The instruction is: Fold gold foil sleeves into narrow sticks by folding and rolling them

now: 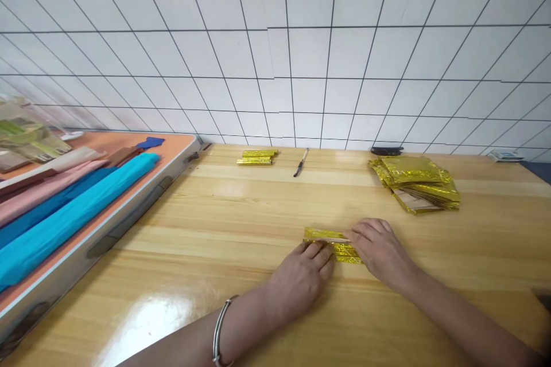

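Note:
A piece of gold foil paper lies partly folded on the wooden table in front of me, a pale strip of its inner side showing along the fold. My left hand, with a silver bangle at the wrist, presses its bent fingers down on the left part of the paper. At the right end, my right hand grips the paper's edge, the thumb side hidden from view. Farther back lie two narrow folded gold strips. A fanned stack of gold foil sheets rests to the right.
A pen lies near the wall, and a black object sits behind the stack. At the far right is a small flat white item. On the left, an orange-topped surface carries rolls of coloured material, including a turquoise roll.

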### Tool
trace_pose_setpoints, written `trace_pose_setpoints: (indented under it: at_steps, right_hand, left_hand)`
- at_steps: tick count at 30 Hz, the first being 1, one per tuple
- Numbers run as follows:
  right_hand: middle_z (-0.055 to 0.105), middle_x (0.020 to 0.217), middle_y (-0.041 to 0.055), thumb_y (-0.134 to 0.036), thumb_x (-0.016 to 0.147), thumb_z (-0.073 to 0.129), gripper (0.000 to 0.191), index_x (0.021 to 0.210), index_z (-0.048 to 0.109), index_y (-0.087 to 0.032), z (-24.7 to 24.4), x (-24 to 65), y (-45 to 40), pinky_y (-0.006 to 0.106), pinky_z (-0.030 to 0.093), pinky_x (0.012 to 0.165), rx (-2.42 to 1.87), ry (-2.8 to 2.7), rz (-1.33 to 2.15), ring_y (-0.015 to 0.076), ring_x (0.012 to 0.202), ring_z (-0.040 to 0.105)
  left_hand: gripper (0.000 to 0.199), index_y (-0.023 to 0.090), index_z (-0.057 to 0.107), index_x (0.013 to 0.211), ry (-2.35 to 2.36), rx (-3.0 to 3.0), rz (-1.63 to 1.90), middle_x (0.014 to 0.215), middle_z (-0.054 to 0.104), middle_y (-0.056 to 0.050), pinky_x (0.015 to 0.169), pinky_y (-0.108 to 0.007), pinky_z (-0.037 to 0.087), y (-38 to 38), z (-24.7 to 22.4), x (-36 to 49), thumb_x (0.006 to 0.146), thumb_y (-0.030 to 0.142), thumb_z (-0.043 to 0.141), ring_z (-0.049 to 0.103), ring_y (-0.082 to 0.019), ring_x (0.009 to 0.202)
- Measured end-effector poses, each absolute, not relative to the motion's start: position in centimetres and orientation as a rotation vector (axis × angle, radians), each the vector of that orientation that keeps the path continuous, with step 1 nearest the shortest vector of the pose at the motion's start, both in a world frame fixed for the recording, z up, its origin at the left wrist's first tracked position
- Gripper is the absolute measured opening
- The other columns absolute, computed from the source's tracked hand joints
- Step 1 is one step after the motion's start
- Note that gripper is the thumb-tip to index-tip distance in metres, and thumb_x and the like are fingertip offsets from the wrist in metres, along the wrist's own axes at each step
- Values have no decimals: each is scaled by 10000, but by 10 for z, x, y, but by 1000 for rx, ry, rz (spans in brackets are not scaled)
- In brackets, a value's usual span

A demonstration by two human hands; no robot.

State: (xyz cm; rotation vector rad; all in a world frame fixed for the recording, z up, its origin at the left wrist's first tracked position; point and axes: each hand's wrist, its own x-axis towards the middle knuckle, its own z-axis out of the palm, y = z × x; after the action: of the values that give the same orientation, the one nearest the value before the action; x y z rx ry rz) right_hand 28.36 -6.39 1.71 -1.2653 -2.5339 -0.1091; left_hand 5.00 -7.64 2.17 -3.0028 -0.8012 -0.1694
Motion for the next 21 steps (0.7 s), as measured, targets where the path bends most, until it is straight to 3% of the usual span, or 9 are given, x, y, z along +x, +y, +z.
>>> trace_pose_setpoints:
  at_steps: [5, 10, 17, 21]
  right_hand:
    - [609, 1016, 86, -198, 876, 454, 272, 1111, 591, -209, 15, 281, -67, 358, 386, 805, -1254, -2608, -73, 204, 899, 501]
    - [566, 1144, 112, -341, 876, 471, 343, 1181, 560, -213, 11, 279, -68, 397, 404, 845, -1294, -2670, -55, 249, 1016, 484]
    - [531, 1222, 124, -366, 880, 460, 391, 1228, 524, -200, 10, 282, -68, 435, 395, 895, -1305, -2712, -106, 270, 1093, 457]
    - [502, 1264, 125, -344, 881, 456, 371, 1220, 529, -210, 12, 284, -68, 441, 386, 917, -1322, -2715, -109, 276, 1144, 429]
  left_hand:
    - [395, 115, 417, 1285, -798, -2987, -111, 1353, 434, -115, 1028, -372, 294, -80, 21, 48, 910, 231, 372, 384, -235, 1245]
    - [414, 122, 387, 1314, -800, -3001, -101, 1372, 412, -116, 1027, -373, 303, -81, 22, 45, 921, 247, 349, 349, -248, 1279]
    - [417, 139, 373, 1322, -882, -3063, -142, 1358, 432, -89, 1022, -321, 319, -75, 26, 45, 930, 277, 344, 401, -209, 1236]
    - [459, 154, 397, 1305, -1037, -3037, -163, 1417, 338, -98, 1025, -380, 307, -72, 24, 44, 903, 375, 393, 321, -264, 1284]
